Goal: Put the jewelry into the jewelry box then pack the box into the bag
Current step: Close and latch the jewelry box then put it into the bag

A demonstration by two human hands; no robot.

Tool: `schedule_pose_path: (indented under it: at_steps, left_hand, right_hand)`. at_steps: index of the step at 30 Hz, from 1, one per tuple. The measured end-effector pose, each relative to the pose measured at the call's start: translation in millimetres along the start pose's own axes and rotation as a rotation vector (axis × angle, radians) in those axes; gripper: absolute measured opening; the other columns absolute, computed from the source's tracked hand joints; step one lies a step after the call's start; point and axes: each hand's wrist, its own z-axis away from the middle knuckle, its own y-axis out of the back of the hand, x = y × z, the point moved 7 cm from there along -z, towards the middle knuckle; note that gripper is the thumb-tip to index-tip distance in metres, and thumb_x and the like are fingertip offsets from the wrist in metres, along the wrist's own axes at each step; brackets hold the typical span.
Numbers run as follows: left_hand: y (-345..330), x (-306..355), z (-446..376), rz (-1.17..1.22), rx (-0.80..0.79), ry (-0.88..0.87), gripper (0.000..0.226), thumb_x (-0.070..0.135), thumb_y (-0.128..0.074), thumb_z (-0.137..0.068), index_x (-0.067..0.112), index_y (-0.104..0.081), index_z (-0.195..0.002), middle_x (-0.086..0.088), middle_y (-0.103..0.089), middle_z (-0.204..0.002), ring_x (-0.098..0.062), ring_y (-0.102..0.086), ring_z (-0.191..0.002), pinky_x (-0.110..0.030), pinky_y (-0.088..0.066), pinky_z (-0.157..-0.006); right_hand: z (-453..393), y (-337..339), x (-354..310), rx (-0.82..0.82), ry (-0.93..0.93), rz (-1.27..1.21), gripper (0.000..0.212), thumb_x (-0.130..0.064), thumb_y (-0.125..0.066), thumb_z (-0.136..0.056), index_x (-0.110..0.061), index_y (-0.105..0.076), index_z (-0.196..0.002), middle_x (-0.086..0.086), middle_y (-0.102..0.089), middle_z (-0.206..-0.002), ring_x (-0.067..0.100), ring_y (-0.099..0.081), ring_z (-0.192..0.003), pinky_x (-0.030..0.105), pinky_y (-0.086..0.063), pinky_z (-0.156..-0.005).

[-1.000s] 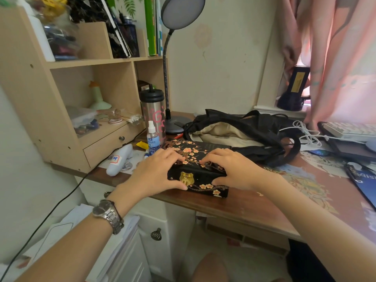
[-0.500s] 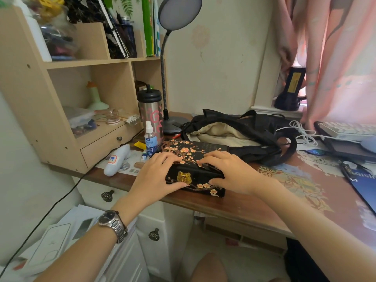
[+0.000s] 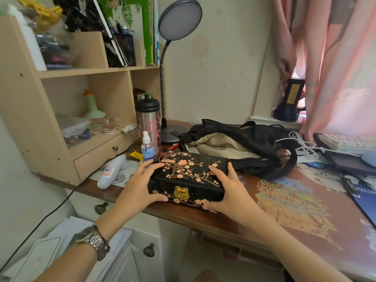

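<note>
The black jewelry box point(image 3: 189, 171), painted with pink blossoms and fitted with a gold clasp, lies closed at the desk's front edge. My left hand point(image 3: 140, 186) clasps its left end, fingers on the lid corner and thumb on the front face. My right hand point(image 3: 230, 192) clasps its right end the same way. Right behind the box lies the black bag point(image 3: 250, 147), slumped open with its cream lining showing. No loose jewelry is visible.
A small spray bottle point(image 3: 147, 147), a steel tumbler point(image 3: 148, 121) and a lamp base point(image 3: 173, 134) stand just left of the bag. A wooden shelf unit point(image 3: 67, 110) fills the left. White cables point(image 3: 303, 143) and a keyboard point(image 3: 350, 142) lie at the right.
Both hands slid off the top of the lid outward to the box's two ends. The lid, pressed down earlier, now shows fully closed.
</note>
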Motion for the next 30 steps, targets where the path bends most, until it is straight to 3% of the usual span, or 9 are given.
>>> schedule_pose_path:
  at_steps: [4, 10, 15, 23, 30]
  left_hand:
    - [2.6, 0.1, -0.5, 0.042, 0.014, 0.007, 0.089, 0.028, -0.087, -0.060, 0.034, -0.041, -0.136, 0.003, -0.025, -0.154, -0.016, -0.024, -0.141, -0.036, -0.023, -0.113]
    - [0.3, 5.2, 4.9, 0.054, 0.070, 0.029, 0.090, 0.030, -0.089, -0.054, 0.038, -0.046, -0.133, 0.002, -0.031, -0.153, -0.025, -0.029, -0.140, -0.044, -0.025, -0.113]
    - [-19.4, 39.1, 3.5, 0.085, 0.057, -0.035, 0.090, 0.031, -0.088, -0.056, 0.036, -0.046, -0.135, 0.003, -0.028, -0.154, -0.017, -0.023, -0.143, -0.038, -0.021, -0.115]
    - [-65.1, 93.6, -9.0, 0.114, -0.017, -0.082, 0.088, 0.039, -0.085, -0.059, 0.046, -0.041, -0.135, 0.011, -0.024, -0.155, -0.021, -0.026, -0.141, -0.048, -0.026, -0.113]
    - [-81.6, 115.0, -20.5, 0.118, -0.043, -0.112, 0.088, 0.036, -0.086, -0.058, 0.042, -0.044, -0.135, 0.010, -0.025, -0.155, -0.023, -0.032, -0.139, -0.045, -0.031, -0.111]
  right_hand:
    - [2.2, -0.1, -0.2, 0.008, 0.028, -0.019, 0.100, -0.035, -0.080, -0.072, -0.043, -0.014, -0.147, 0.005, 0.017, -0.159, 0.027, -0.019, -0.145, 0.035, -0.029, -0.113]
    - [7.1, 5.6, 5.1, 0.008, 0.042, -0.027, 0.099, -0.034, -0.079, -0.073, -0.043, -0.015, -0.148, 0.004, 0.015, -0.160, 0.027, -0.014, -0.147, 0.036, -0.028, -0.114]
    - [23.6, 28.4, 32.5, 0.035, 0.012, -0.009, 0.099, -0.033, -0.080, -0.072, -0.044, -0.017, -0.147, 0.001, 0.012, -0.161, 0.026, -0.017, -0.146, 0.034, -0.030, -0.113]
    - [54.6, 70.8, 85.5, 0.107, -0.074, 0.005, 0.101, -0.032, -0.084, -0.066, -0.044, -0.022, -0.145, -0.002, 0.006, -0.161, 0.023, -0.018, -0.146, 0.030, -0.027, -0.111]
    - [61.7, 88.2, 101.8, 0.150, -0.099, 0.019, 0.100, -0.032, -0.086, -0.064, -0.042, -0.026, -0.144, -0.003, 0.001, -0.161, 0.023, -0.017, -0.146, 0.034, -0.026, -0.113]
